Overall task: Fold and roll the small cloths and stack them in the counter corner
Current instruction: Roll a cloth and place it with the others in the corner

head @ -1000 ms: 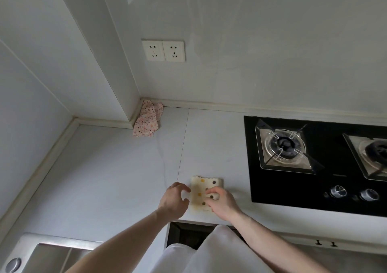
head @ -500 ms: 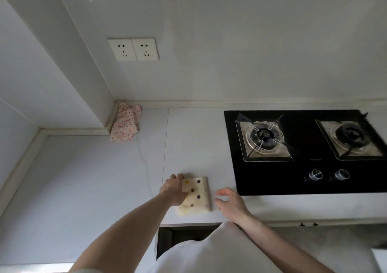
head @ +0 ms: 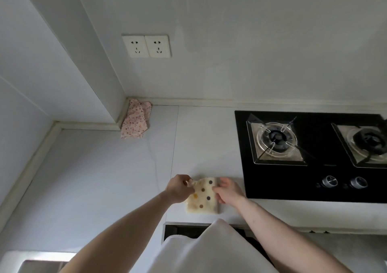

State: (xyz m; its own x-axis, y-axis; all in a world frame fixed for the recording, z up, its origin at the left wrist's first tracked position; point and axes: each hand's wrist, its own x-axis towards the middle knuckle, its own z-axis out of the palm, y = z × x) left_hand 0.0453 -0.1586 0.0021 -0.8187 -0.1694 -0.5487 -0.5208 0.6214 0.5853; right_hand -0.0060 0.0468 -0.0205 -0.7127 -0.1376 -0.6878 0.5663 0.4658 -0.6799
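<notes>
Partly hidden by both hands, the dotted cloth [head: 202, 197] — left hand [head: 179, 190] pinches its corner, right hand [head: 227, 191] grips its edge.

Black gas hob [head: 310, 180] right – twin sockets [head: 146, 46] on wall
</notes>
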